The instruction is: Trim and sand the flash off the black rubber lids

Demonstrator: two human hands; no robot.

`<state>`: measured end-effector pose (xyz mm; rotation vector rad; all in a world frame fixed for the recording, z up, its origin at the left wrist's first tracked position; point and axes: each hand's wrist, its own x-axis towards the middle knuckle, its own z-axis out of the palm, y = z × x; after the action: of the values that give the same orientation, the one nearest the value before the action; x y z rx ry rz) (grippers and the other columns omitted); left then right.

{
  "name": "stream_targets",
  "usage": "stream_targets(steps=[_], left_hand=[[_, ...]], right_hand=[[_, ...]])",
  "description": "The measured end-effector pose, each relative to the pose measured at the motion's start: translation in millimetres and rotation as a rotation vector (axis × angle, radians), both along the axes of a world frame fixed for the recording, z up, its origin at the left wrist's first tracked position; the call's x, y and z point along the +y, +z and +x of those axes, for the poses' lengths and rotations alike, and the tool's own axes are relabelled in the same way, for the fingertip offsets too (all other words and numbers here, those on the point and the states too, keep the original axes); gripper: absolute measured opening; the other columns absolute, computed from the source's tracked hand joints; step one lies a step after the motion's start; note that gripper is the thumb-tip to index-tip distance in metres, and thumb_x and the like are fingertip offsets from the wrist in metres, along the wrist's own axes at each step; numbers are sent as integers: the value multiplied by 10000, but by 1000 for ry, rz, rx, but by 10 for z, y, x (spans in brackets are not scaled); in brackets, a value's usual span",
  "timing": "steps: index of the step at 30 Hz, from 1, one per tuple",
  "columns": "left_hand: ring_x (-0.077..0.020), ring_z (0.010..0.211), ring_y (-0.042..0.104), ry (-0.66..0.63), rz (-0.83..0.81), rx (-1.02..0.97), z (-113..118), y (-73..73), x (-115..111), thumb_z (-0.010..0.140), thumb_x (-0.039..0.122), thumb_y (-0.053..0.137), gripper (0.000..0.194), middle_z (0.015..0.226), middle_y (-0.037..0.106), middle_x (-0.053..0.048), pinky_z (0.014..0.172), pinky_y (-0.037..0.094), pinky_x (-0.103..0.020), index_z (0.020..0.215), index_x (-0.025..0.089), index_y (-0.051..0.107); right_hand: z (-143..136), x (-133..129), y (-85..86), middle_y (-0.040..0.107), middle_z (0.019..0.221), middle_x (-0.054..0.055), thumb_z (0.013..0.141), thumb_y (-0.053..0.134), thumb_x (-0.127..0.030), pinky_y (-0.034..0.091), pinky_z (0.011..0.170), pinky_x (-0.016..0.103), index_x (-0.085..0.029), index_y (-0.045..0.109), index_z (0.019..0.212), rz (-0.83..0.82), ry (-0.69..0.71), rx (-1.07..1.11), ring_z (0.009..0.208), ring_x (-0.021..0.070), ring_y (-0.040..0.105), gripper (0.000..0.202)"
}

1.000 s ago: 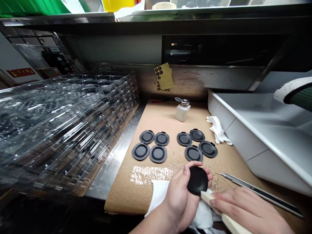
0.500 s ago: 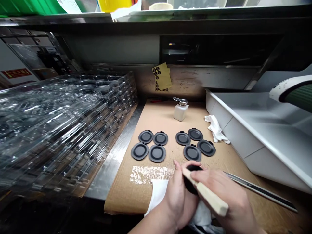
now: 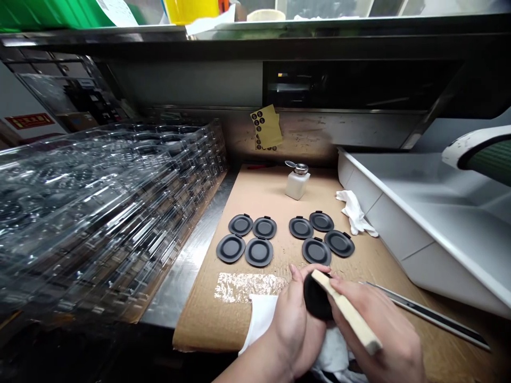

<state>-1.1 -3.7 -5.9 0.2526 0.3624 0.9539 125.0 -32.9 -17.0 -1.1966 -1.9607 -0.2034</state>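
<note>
My left hand [image 3: 290, 325] is closed around a black oval lid [image 3: 314, 299], tilted up in front of the palm. A pale, flat-sided wooden stick [image 3: 353, 318] is pinched in my right hand [image 3: 385, 314]. Its far end lies over the lid's upper edge; whether it touches the lid I cannot tell. Past my hands, several matching black lids with small tabs lie flat in two clusters, a left one [image 3: 259, 251] and a right one [image 3: 316, 251]. White cloth [image 3: 261, 314] lies under my left wrist.
Cardboard [image 3: 211, 319] covers the worktop. Stacked clear plastic trays [image 3: 151, 202] stand left, a grey bin [image 3: 383, 191] right. A pump-top bottle [image 3: 297, 186] stands at the back. A white glove [image 3: 353, 213] lies beside the bin, and a long metal-edged strip [image 3: 431, 314] near my right hand.
The stick has shifted right across the lid, with my right hand, so more of the lid's dark face shows. My left hand still holds the lid.
</note>
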Motion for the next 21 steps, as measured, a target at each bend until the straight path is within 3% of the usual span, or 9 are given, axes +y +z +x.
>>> stream_targets(steps=[3, 9, 16, 21], left_hand=[[-199, 898, 553, 20, 9, 4, 17, 0, 10, 837, 524, 287, 476, 895, 612, -86, 845, 361, -338, 931, 151, 568], [-190, 924, 546, 60, -2, 44, 19, 30, 3, 851, 483, 307, 451, 877, 625, -90, 872, 343, -322, 933, 131, 576], [-203, 916, 554, 53, -3, 8, 16, 29, 5, 837, 503, 328, 439, 861, 625, -82, 875, 344, -349, 916, 148, 574], [-204, 910, 552, 40, -10, 19, -8, 19, 6, 824, 523, 341, 454, 860, 621, -76, 862, 352, -350, 914, 147, 579]], right_hand=[[-45, -19, -65, 606, 993, 113, 765, 474, -162, 443, 805, 335, -113, 531, 1103, 61, -51, -3, 930, 201, 570, 347], [-157, 32, -19, 609, 1009, 110, 752, 476, -116, 447, 805, 336, -118, 524, 1111, 50, -70, 54, 930, 192, 570, 361], [-107, -10, -38, 615, 971, 115, 774, 480, -194, 458, 781, 340, -111, 541, 1082, 93, -77, 4, 906, 206, 587, 325], [-111, 18, 38, 615, 1003, 78, 773, 494, -146, 465, 779, 306, -159, 533, 1094, -10, -40, 129, 905, 174, 587, 324]])
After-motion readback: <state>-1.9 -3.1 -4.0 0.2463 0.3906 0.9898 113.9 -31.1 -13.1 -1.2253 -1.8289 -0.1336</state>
